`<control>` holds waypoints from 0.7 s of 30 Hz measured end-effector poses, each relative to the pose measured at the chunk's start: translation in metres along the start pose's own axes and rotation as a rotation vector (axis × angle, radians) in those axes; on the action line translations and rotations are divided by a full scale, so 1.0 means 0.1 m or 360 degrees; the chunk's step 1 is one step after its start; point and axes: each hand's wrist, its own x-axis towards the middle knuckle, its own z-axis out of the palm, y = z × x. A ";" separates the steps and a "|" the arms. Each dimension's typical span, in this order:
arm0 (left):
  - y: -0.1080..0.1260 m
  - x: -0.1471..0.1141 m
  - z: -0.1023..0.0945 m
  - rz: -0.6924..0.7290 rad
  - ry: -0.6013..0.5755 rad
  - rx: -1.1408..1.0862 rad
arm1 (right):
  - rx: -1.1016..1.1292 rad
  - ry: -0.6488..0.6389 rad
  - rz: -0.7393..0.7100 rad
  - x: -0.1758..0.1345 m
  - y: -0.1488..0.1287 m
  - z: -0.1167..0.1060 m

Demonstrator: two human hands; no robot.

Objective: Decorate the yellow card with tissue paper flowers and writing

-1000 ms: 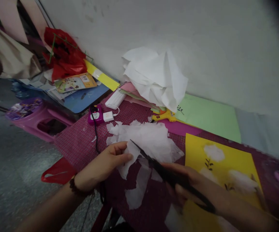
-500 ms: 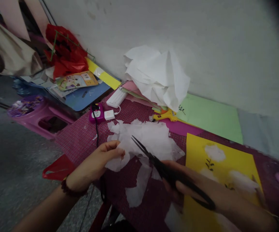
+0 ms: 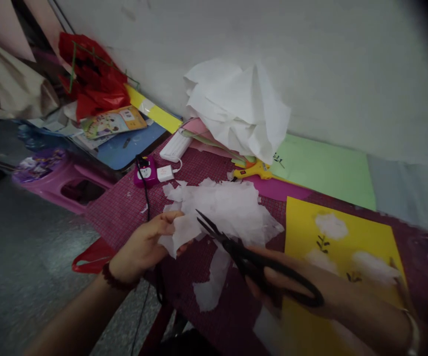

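A small piece of white tissue paper (image 3: pixel 184 230) is pinched in my left hand (image 3: pixel 147 244), held above the table's near left side. My right hand (image 3: pixel 276 277) grips black scissors (image 3: pixel 236 249) by the handles. Their blades point up and left, slightly parted, with the tips close to the paper's right edge. Behind both hands a heap of torn white tissue (image 3: pixel 228 202) lies on the table. A loose white strip (image 3: pixel 212 284) rests below the scissors. Partly under my right forearm is a yellow sheet (image 3: pixel 303 227) bearing white paper flowers and dark drawn stems.
The red-checked table (image 3: pixel 113 212) meets a pale wall. Along the back are crumpled white paper (image 3: pixel 239 109), a yellow glue gun (image 3: pixel 253 171) and a green sheet (image 3: pixel 328 168). A purple power block (image 3: pixel 145 173) trails a black cord on the left. Beyond stands a pink stool (image 3: pixel 69 178).
The scissors' tips have come nearer to the tissue piece in my left hand. That piece has turned, showing a more angular, folded-looking shape. The view has shifted slightly.
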 end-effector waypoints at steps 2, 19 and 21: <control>-0.01 -0.02 0.00 -0.0009 0.0019 0.0048 | 0.0055 0.0003 -0.0016 0.04 -0.02 0.02; -0.02 -0.04 0.07 0.0312 0.0383 0.0115 | -0.0295 0.0166 -0.0030 -0.12 -0.14 0.09; 0.00 -0.04 0.09 0.0367 0.0397 0.0127 | -0.0441 0.0123 0.0007 -0.17 -0.17 0.10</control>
